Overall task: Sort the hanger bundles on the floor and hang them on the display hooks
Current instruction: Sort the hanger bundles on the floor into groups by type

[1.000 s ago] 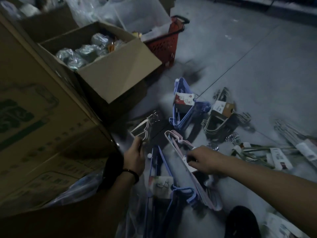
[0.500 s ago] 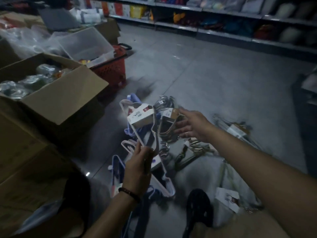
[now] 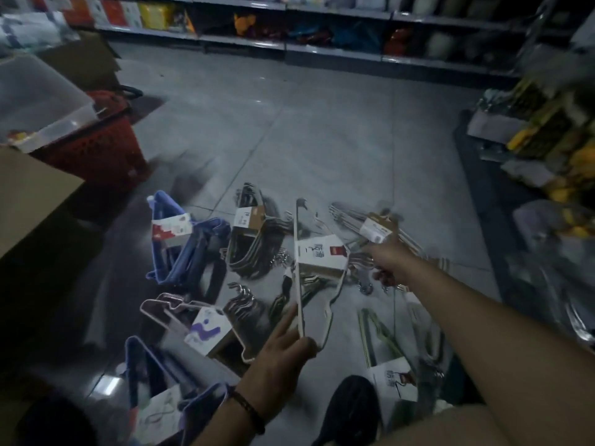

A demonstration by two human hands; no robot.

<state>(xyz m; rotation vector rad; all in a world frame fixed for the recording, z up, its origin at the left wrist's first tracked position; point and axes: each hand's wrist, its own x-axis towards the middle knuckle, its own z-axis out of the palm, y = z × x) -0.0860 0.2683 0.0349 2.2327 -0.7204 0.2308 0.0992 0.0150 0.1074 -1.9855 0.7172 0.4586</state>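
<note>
Since 0.5 s ago: white hanger bundle [image 3: 317, 268] lifted higher and swung right, over the floor pile. Left hand [image 3: 283, 352] pinches its lower end, fingers closed on the frame. Right hand [image 3: 388, 257] has reached further, to the grey bundle [image 3: 375, 230]; grip blurred, cannot tell. Advice: grab by the hook cluster, keep types apart. Red basket [image 3: 106, 156] carries a clear tub [image 3: 35, 101]; contents unclear.

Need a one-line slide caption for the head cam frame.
Left hand holds up a white hanger bundle while the right hand reaches toward more bundles strewn on the shop floor.
</note>
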